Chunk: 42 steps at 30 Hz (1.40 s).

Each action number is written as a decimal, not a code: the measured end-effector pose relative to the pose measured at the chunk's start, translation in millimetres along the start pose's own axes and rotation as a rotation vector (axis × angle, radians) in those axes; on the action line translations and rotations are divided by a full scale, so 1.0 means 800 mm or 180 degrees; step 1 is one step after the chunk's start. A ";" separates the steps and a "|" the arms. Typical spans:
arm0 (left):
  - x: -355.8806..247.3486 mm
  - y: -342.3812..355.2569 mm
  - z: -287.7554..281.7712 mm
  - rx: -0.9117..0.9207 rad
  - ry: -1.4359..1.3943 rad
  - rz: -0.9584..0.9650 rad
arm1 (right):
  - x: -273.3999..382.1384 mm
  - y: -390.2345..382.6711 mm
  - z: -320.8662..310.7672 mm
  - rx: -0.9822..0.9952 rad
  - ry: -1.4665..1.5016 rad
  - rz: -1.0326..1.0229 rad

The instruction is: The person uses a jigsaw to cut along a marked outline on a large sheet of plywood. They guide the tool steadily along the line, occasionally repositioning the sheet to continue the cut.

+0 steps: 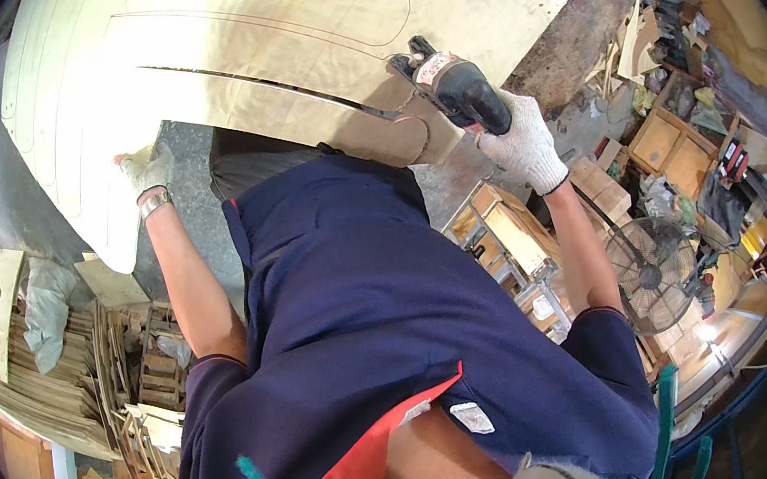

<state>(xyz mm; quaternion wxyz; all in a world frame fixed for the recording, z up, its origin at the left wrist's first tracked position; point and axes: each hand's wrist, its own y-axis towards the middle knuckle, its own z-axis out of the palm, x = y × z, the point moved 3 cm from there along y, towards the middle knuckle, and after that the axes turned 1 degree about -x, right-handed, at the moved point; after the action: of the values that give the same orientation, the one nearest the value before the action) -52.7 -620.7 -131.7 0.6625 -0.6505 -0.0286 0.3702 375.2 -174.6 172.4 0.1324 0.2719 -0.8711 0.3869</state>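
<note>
My right hand [522, 148], in a white knitted work glove, is wrapped round the rear of a black jigsaw [469, 93]. The jigsaw's front rests on a large pale plywood sheet [234, 33], by the end of a drawn curved line. Its blade is hidden. A dark narrow cut runs across the sheet, left of the tool, close to my body. My left hand [148, 170], also gloved and with a metal-banded watch at the wrist, grips the inner edge of the sheet's left arm. A fingertip shows bare there.
A standing fan [653, 273] is at the right, near a wooden frame [670, 143] and scattered offcuts. Stacked wooden strips [51, 381] lie at the lower left beside a pale sack [51, 304]. A wooden crate-like stand [513, 228] stands by my right forearm.
</note>
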 end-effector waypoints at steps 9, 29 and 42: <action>0.007 0.010 0.006 0.0262 0.0453 0.0163 | -0.008 0.013 -0.010 -0.0053 -0.0140 -0.0222; 0.012 0.012 -0.006 0.0081 -0.0472 -0.0120 | -0.005 0.038 -0.032 0.0331 -0.0486 -0.0729; 0.011 -0.001 0.010 0.0101 -0.0180 -0.0001 | 0.008 0.052 -0.047 0.0618 -0.0821 -0.0793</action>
<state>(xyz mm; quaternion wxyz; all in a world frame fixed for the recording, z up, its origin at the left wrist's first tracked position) -50.3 -609.7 -133.9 0.6718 -0.6292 -0.0416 0.3888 347.1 -125.8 175.3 0.0399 0.4364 -0.7991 0.4116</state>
